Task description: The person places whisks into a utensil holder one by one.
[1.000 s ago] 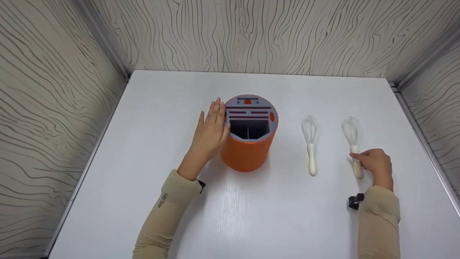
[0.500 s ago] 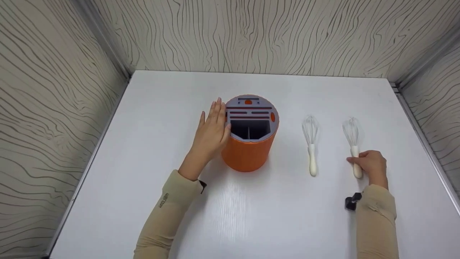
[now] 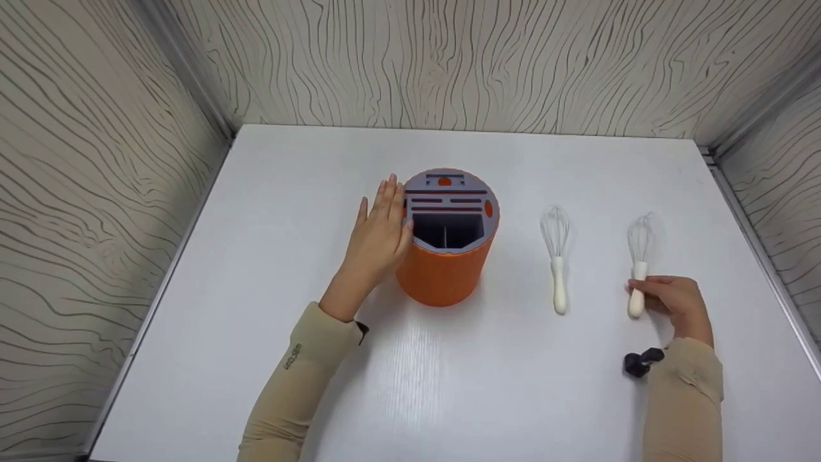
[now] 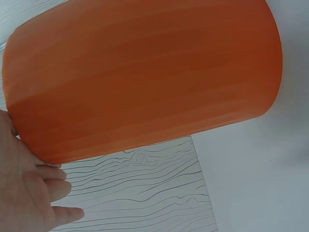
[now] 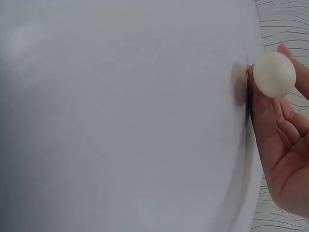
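Note:
An orange cylindrical utensil holder [image 3: 442, 279] with a grey slotted top stands upright mid-table. My left hand [image 3: 378, 240] rests on its left side near the rim, fingers straight; the left wrist view shows the orange wall [image 4: 145, 77] with the fingers at its top end. At the right, my right hand [image 3: 677, 298] pinches the cream handle of a whisk [image 3: 637, 282] between thumb and fingers. In the right wrist view the rounded handle end [image 5: 274, 75] sits between the fingertips, close over the table. A second whisk [image 3: 558, 276] lies between the holder and the held one.
The white table [image 3: 513, 385] is bounded by wood-grain patterned panels [image 3: 436, 64] at the back and both sides. A black camera mount [image 3: 641, 362] sticks out from the right wrist.
My right hand has taken hold of the right whisk and its wrist has turned; the whisk has shifted slightly right and straightened. The left hand and holder stay in place.

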